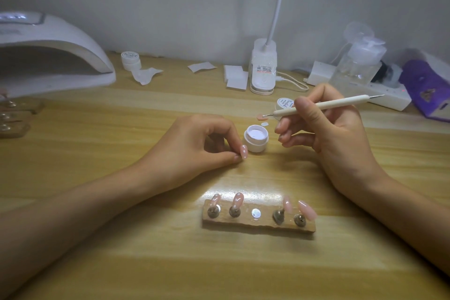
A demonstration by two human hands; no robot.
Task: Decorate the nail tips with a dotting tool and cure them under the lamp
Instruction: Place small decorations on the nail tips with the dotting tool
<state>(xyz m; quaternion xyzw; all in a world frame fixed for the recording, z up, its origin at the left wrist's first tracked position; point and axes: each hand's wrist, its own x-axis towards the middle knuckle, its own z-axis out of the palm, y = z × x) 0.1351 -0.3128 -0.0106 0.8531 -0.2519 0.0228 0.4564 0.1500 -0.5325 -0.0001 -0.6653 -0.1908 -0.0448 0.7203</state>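
Note:
My left hand [202, 143] pinches a pink nail tip [243, 151] with white dots, beside an open white gel jar [256, 137]. My right hand [323, 129] grips a white dotting tool [321, 105]; its metal point hovers above and behind the jar, near a loose pink tip [261, 117] on the table. A wooden holder [258, 223] near me carries several pink nail tips on metal stands, with the middle spot bare. The white curing lamp [48, 56] stands at the far left.
The jar's lid [284, 103] sits behind my right hand. A desk lamp base [264, 68], cotton pads [235, 77], a second small jar [131, 59], a pump bottle [360, 63], a power strip [389, 95] and a purple packet [428, 92] line the back. More wooden holders [14, 119] lie at the left edge.

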